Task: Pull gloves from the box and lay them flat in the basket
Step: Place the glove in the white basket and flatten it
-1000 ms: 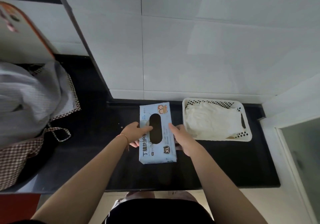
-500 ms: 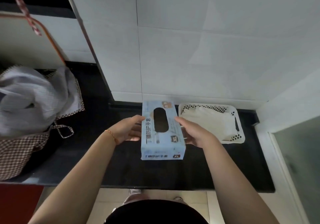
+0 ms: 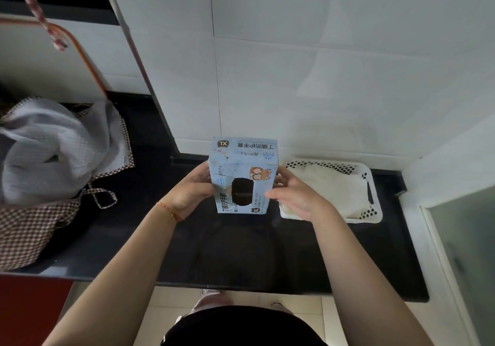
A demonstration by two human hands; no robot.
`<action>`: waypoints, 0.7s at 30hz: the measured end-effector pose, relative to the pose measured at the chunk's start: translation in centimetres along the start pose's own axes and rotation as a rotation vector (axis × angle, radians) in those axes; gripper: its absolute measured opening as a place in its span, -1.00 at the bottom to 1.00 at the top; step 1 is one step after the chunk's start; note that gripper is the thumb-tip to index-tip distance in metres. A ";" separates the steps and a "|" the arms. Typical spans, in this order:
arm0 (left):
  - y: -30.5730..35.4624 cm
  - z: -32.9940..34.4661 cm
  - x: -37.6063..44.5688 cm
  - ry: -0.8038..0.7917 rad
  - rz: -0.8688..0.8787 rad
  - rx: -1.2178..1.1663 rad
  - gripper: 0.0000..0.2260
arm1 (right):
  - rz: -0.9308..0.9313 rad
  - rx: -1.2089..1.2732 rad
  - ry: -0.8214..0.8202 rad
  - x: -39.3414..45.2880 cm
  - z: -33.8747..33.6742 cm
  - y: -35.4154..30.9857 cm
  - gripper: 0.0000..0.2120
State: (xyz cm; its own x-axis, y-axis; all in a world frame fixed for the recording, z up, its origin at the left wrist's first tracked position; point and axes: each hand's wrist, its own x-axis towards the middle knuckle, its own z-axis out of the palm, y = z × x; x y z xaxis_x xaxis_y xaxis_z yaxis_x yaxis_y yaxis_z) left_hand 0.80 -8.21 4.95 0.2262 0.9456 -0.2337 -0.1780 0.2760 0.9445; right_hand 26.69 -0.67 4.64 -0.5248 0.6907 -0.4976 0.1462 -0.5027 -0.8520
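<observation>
Box [image 3: 244, 176] of gloves sat gripped between your two hands above the black table [image 3: 267, 252], tilted so its oval opening faced you and its far end panel, marked XL, pointed up toward the tiled wall [image 3: 321, 77]. Your left hand [image 3: 191, 191] clasped the box's 9 o'clock side, thumb curled onto the front face and fingers wrapped behind. Your right hand [image 3: 293, 198] held the 3 o'clock side, thumb pinching the front edge by the opening and the other fingers curled round the back. Inside the opening you saw only darkness; whether any gloves were left there could not be told.

At 3 o'clock from the box, just beside your right hand, the white perforated basket [image 3: 369, 174] rested on the table with pale gloves [image 3: 332, 187] lying spread inside it. Far off at 9 o'clock, a grey cloth [image 3: 53, 147] lay heaped over a checked bag [image 3: 29, 230]. A thin orange bracelet [image 3: 168, 210] circled your left wrist.
</observation>
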 end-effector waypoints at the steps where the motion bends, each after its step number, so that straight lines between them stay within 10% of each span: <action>1: -0.1 -0.2 0.2 0.006 -0.006 -0.002 -0.40 | 0.019 0.007 0.016 0.1 0.1 0.1 -0.46; 11: -3.1 -3.6 0.4 0.895 -0.467 0.157 -0.86 | 0.452 0.343 0.031 2.3 5.5 4.2 -0.63; 21: -4.6 -4.2 0.5 0.625 -0.704 -0.226 -0.80 | 0.466 0.860 0.194 5.2 9.7 5.4 -0.64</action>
State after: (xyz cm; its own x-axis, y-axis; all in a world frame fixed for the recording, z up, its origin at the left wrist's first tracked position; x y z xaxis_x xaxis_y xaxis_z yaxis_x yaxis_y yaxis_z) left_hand -2.27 -8.30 -0.52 -0.1870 0.4537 -0.8713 -0.3912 0.7792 0.4897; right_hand 16.59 -4.84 -0.91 -0.4121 0.3633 -0.8356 -0.3952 -0.8976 -0.1954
